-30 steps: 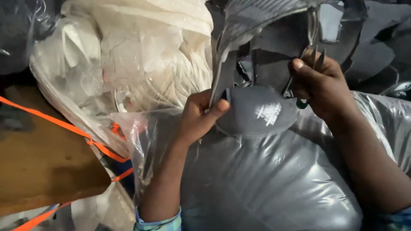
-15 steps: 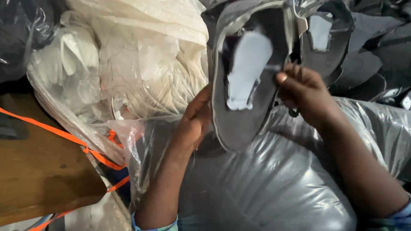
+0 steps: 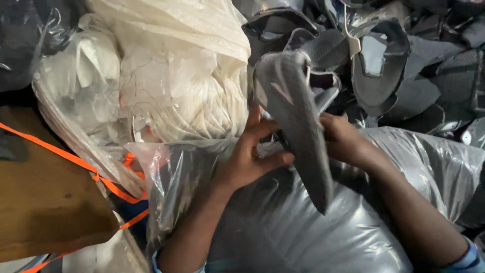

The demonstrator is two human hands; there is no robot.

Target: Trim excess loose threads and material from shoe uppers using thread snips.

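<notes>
The grey knit shoe upper (image 3: 298,126) covers the right hand's (image 3: 343,144) fingertips; only the knuckles and back of that hand show. The left hand's (image 3: 250,156) palm faces away, so its grip surface is hidden. Both forearms are cut off by the bottom edge at 6 o'clock. The pile of grey shoe uppers (image 3: 394,60) runs past the top and right edges at 1 to 3 o'clock. Contents of the clear plastic bag (image 3: 283,227) read only as an undifferentiated grey mass.

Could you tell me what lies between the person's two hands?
In the head view, a grey knitted shoe upper lies between the left hand and right hand, both gripping it.
</notes>
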